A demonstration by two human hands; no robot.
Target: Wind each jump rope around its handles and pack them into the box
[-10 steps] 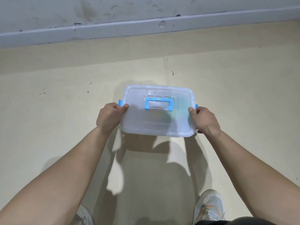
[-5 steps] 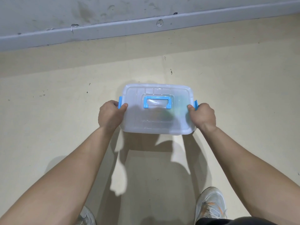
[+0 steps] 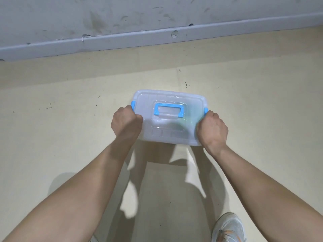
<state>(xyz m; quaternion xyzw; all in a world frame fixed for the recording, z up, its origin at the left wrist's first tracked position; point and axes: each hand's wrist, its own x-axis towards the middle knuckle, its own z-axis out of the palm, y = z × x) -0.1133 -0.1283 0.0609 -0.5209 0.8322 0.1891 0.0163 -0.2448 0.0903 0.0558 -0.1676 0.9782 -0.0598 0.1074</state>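
**A:** So, where does everything lie?

**B:** Pale floor point(image 3: 61, 137) all round. The box point(image 3: 167, 123) is straight ahead of me, its long axis running left to right. From the shadow beneath it, I judge it is lifted clear of the floor.

**A:** And your grip?

**B:** Clamped on both short ends. My left hand point(image 3: 126, 123) curls round the left end and my right hand point(image 3: 212, 130) round the right, so neither is nearer.

**A:** The lid point(image 3: 167, 135)?

**B:** On, with its blue handle point(image 3: 169, 110) midway between my hands. The left latch point(image 3: 133, 105) and right latch point(image 3: 205, 110) sit just beyond my knuckles.

**A:** The ropes?

**B:** None outside the box. Through the cloudy plastic I cannot tell what is inside.
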